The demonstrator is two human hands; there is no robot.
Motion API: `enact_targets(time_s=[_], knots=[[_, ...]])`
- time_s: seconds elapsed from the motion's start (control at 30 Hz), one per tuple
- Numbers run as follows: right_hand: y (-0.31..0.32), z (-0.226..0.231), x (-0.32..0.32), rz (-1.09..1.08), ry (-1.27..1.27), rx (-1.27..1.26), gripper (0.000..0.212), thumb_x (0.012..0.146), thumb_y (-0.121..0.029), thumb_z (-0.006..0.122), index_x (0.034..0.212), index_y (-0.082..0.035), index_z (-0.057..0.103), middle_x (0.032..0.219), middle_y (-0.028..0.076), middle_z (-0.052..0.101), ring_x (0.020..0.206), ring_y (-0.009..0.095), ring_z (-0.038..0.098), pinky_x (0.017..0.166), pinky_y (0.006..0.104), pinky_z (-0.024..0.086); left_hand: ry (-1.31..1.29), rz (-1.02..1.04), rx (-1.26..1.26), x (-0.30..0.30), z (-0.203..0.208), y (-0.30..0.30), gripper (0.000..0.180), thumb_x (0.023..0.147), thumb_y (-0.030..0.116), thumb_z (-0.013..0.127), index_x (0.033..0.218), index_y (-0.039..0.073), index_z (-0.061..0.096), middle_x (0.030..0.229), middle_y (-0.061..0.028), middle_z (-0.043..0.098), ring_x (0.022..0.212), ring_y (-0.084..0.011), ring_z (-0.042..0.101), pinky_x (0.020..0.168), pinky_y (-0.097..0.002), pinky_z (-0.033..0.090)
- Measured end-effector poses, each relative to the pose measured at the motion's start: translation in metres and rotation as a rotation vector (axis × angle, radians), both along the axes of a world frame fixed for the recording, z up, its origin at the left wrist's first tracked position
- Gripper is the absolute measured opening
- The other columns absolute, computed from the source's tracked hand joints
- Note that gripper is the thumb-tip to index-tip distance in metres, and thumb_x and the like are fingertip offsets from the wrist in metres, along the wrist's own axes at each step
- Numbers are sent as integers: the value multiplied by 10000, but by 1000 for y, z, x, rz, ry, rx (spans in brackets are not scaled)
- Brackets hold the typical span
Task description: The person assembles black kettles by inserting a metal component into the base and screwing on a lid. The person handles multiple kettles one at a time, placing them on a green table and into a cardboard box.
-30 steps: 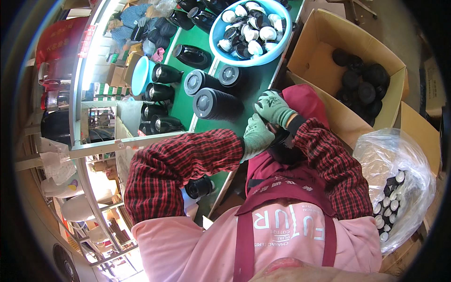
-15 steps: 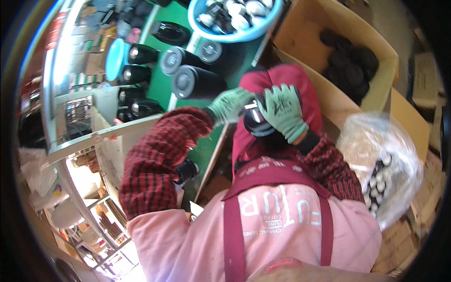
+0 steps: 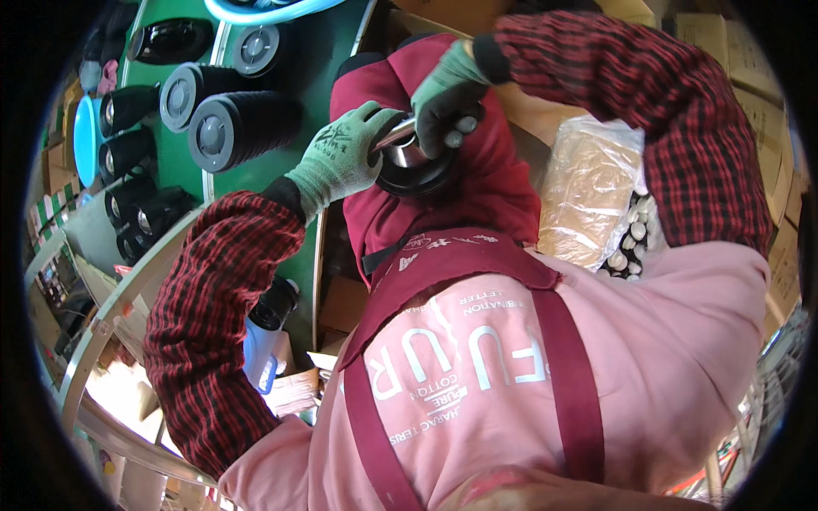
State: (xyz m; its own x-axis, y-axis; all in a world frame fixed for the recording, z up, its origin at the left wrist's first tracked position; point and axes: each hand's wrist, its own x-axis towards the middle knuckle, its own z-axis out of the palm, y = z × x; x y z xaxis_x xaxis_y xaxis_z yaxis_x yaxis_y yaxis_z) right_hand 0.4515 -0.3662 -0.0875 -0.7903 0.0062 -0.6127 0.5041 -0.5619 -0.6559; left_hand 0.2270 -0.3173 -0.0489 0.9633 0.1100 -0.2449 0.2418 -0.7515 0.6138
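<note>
A black, round vessel [image 3: 419, 180] with a shiny metal neck rests on my lap, over the dark red apron. My left hand [image 3: 345, 155], in a green knit glove, is closed at its left side. Thumb and fingers pinch a thin, shiny bar-like part [image 3: 395, 134] beside the neck. My right hand [image 3: 447, 95], gloved alike with dark fingertips, reaches down from the far side. Its fingers curl over the vessel's metal top and hide part of it. I cannot tell exactly what kind of vessel it is.
On the green table [image 3: 256, 175] at left lie black ridged cylinders [image 3: 247, 132] and several glossy black vessels [image 3: 129, 152]. A blue basin [image 3: 273, 12] sits at the far edge. Right of my lap are cardboard [image 3: 588, 200] under clear plastic and small black-and-white parts [image 3: 630, 234].
My right elbow has swung up and outward, and my right hand has turned over the vessel's top. My left hand has closed at the vessel's left side. The whole view has shifted.
</note>
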Motion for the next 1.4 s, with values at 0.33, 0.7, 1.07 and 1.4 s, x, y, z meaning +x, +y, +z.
enact_targets(time_s=[0.33,0.7,1.07,1.4], knots=[[-76,26,-61,-877,-212,-321,167,911,-272,600,925,-109,635,732,20,594,554,134,533,511,308,430,-389,-483,205,27,-59,57,388,751,196,721,1125,128,645,1114,-56,604,957,-268,644,744,-370,552],[-84,46,-127,-1451,-58,-1027,279,939,-294,586,699,-218,465,527,-81,389,402,77,360,417,252,267,-456,-610,276,49,-72,65,352,814,256,680,1161,198,660,1130,-38,587,1022,-233,608,820,-363,540],[-66,73,-13,-836,-503,230,351,910,-401,675,955,-59,738,737,35,713,568,120,659,511,239,469,-599,869,-101,-61,-92,7,770,805,72,793,1478,43,421,1384,-187,505,1250,-311,533,1060,-417,452],[-25,10,-2,-607,-745,1210,547,902,-613,614,979,-79,706,687,75,680,656,218,679,702,367,533,-626,591,-560,-67,-88,-54,884,753,215,883,1483,23,423,1513,-164,447,1411,-310,438,1168,-445,367]])
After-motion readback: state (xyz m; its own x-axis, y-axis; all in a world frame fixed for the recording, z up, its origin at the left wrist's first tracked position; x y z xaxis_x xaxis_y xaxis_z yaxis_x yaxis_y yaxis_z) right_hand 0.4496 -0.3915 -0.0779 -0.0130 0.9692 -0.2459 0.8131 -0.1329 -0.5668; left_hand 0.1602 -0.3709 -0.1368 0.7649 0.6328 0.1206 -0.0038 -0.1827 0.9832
